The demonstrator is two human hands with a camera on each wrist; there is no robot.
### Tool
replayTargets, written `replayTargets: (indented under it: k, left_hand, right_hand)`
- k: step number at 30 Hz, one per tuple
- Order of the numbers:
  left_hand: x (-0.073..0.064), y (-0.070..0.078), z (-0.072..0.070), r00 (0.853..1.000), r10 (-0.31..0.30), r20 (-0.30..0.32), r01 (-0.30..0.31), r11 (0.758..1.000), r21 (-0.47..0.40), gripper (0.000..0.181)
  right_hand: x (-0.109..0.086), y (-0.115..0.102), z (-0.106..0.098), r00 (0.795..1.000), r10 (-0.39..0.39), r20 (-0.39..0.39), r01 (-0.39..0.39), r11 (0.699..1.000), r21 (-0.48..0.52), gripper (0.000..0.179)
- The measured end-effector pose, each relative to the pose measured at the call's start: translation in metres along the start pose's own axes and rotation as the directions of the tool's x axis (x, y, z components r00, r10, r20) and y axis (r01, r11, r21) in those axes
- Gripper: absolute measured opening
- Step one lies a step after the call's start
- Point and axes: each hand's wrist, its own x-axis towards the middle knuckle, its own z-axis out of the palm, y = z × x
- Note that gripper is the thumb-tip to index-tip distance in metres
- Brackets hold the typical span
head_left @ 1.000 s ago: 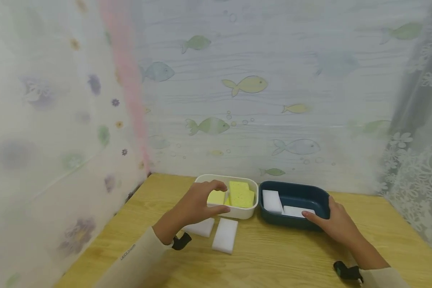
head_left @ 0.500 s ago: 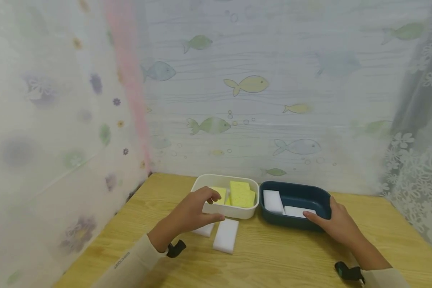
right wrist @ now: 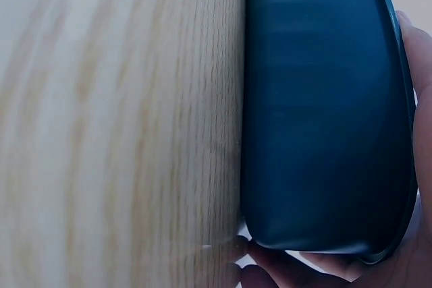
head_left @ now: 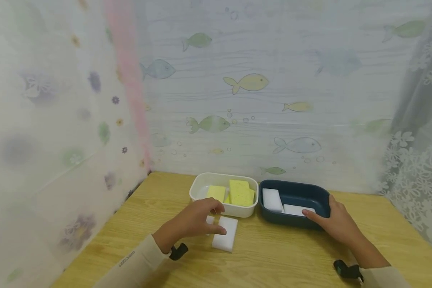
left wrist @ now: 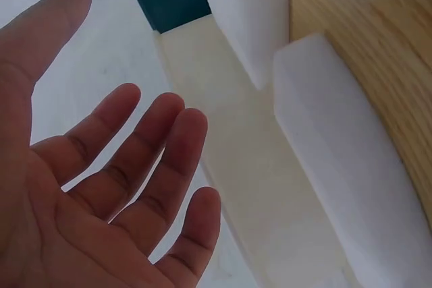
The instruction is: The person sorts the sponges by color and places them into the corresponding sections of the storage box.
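My left hand point(head_left: 194, 218) hovers over two white sponges on the table in front of the white bin point(head_left: 242, 211). Its fingers are spread and bent a little, with nothing between them and the thumb. One white sponge point(head_left: 224, 241) shows beyond the thumb, while the other is mostly hidden behind the hand; the left wrist view shows both, including the nearer sponge point(left wrist: 351, 160). My right hand point(head_left: 340, 226) grips the right end of the dark blue bin point(head_left: 289, 221), thumb over the front rim and fingers around the end wall, as the right wrist view also shows.
Several yellow sponges point(head_left: 240, 194) lie in the white bin. Inside the blue bin, one white sponge point(head_left: 272, 200) leans at the left and another lies along the front. Both bins stand side by side on the wooden table point(head_left: 273, 256), before a fish-print curtain point(head_left: 252, 120).
My left hand has come down and back from in front of the white bin to just above the loose white sponges. The right hand has stayed on the blue bin.
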Motion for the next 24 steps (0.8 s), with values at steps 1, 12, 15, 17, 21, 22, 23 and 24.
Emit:
replayTargets:
  k: [1,12,15,17,21,22,23,24]
  left_hand:
    - [0.000,0.000,0.001,1.000,-0.003,0.011,0.003,1.000,0.000,0.063]
    - [0.002,0.001,0.014,0.995,0.050,0.090,-0.054,0.998,0.044,0.061]
    - [0.002,0.003,0.015,0.993,0.059,0.099,-0.064,0.997,0.053,0.058]
    - [0.002,0.003,0.016,0.993,0.058,0.104,-0.064,0.996,0.059,0.055]
    - [0.001,0.003,0.017,0.992,0.054,0.117,-0.063,0.995,0.078,0.050]
    - [0.001,0.003,0.018,0.991,0.053,0.120,-0.063,0.995,0.083,0.048]
    - [0.001,0.003,0.018,0.991,0.057,0.123,-0.067,0.994,0.084,0.048]
    - [0.000,0.003,0.018,0.990,0.060,0.128,-0.070,0.994,0.083,0.047]
  right_hand:
    - [0.000,-0.001,0.000,1.000,-0.005,-0.001,0.005,1.000,0.003,0.132]
    - [-0.003,-0.003,0.000,1.000,-0.003,0.004,0.003,1.000,-0.001,0.132]
    - [-0.002,-0.003,0.001,1.000,0.002,0.006,-0.002,1.000,-0.002,0.132]
    - [-0.002,-0.002,0.001,1.000,0.006,0.010,-0.006,1.000,-0.004,0.132]
    - [-0.001,-0.001,0.000,1.000,0.010,0.009,-0.010,1.000,-0.014,0.132]
    - [-0.001,-0.001,0.000,1.000,0.012,0.009,-0.012,1.000,-0.015,0.132]
    - [-0.001,-0.002,0.000,1.000,0.012,0.010,-0.012,1.000,-0.015,0.132]
    - [-0.001,-0.002,0.000,1.000,0.012,0.011,-0.011,1.000,-0.014,0.132]
